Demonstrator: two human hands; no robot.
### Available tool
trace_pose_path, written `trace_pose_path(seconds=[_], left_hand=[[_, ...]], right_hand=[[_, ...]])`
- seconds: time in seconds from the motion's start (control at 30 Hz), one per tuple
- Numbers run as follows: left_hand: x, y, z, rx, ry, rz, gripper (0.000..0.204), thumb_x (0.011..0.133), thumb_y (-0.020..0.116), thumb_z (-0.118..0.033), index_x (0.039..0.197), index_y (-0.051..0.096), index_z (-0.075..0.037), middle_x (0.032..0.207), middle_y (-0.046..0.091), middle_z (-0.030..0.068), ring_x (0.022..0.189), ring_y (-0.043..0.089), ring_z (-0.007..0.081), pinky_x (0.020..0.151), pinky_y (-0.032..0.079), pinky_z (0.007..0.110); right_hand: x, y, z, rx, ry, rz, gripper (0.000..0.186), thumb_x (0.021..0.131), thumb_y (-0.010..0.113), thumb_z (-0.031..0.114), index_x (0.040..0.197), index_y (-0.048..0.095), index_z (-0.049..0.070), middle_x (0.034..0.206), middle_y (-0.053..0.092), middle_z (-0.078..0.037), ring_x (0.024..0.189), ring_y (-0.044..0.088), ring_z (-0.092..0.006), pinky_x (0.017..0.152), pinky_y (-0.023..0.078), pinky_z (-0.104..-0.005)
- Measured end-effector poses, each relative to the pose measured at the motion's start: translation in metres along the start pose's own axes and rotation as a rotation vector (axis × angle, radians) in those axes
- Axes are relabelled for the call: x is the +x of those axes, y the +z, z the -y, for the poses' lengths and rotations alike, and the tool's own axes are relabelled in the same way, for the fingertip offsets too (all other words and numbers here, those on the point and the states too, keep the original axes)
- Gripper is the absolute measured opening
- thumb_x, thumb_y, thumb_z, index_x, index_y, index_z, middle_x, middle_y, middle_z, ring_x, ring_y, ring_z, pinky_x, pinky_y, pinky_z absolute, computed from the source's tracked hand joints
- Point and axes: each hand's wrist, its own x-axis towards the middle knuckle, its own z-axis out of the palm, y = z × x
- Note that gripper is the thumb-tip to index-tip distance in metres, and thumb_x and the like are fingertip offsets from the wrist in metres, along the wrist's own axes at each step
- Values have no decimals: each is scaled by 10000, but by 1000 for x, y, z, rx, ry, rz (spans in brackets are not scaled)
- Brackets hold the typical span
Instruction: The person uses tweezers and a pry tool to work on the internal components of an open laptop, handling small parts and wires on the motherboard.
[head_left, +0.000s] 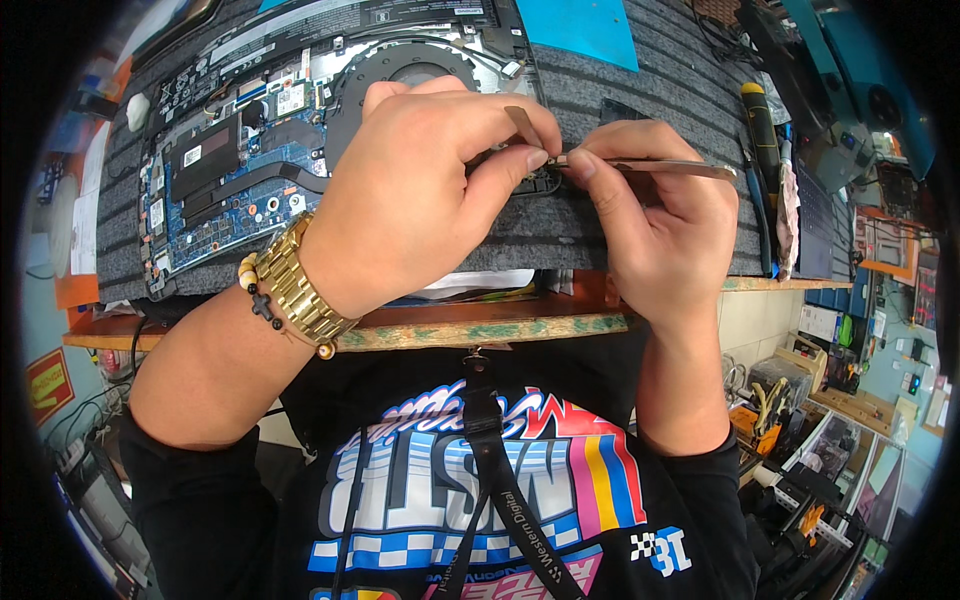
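An opened laptop base (pixel 170 215) lies under my hands, its blue circuit board, black fan (pixel 350 95) and copper-free dark heat pipe (pixel 260 182) exposed. My left hand (pixel 410 185) reaches over the fan side, thumb and index finger pinching a flat metal strip (pixel 521 125), perhaps a tweezer arm. Just right of it, my right hand (pixel 665 200) is closed on slim metal tweezers (pixel 690 168) that point left. Both sets of fingertips nearly meet above the laptop's near right corner. Whatever small part lies between them is too small to make out.
The ribbed grey mat (pixel 640 95) covers the bench, whose wooden front edge (pixel 480 330) runs before me. A blue sheet (pixel 580 30) lies at the back. To the right are a yellow-and-black screwdriver (pixel 760 130) and other hand tools. The laptop battery (pixel 330 30) sits at the far side.
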Motion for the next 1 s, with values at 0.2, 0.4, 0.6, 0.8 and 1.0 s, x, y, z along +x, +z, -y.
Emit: trace_pose_path(seconds=[0.2, 0.4, 0.6, 0.8, 1.0], left_hand=[[0, 1, 0, -42, -16, 3, 100, 1017, 788, -121, 1085, 859, -107, 815, 754, 30, 788, 650, 214, 797, 442, 384], [2, 2, 6, -150, -24, -42, 98, 1017, 777, -90, 1083, 844, -62, 900, 796, 66, 772, 669, 241, 774, 489, 390], [1, 0, 1, -59, -13, 14, 96, 1007, 776, -74, 1072, 844, -59, 940, 815, 63, 776, 674, 246, 780, 498, 389], [1, -1, -1, -36, -15, 24, 101, 1010, 778, -93, 1073, 857, -89, 938, 817, 31, 830, 676, 223, 829, 475, 381], [0, -1, -1, 12, -2, 28, 97, 1018, 779, -110, 1070, 861, -101, 958, 823, 20, 840, 670, 218, 824, 464, 381]], right_hand=[[3, 1, -1, -51, -41, -3, 82, 951, 834, -5, 908, 764, -11, 839, 752, -95, 679, 712, -258, 633, 537, -332], [2, 1, 1, -48, 27, -5, 76, 957, 836, 21, 926, 768, 4, 813, 746, -93, 653, 702, -254, 622, 529, -338], [0, 1, -2, -45, 8, -20, 75, 962, 841, 24, 939, 772, 5, 805, 741, -96, 648, 703, -238, 614, 526, -331], [-1, -2, 0, -13, 42, 11, 59, 971, 833, 0, 949, 778, -2, 803, 737, -89, 627, 681, -190, 593, 514, -308], [-5, -5, -1, 94, 110, 10, 56, 974, 829, -30, 945, 781, -31, 848, 755, -73, 649, 673, -125, 600, 504, -275]])
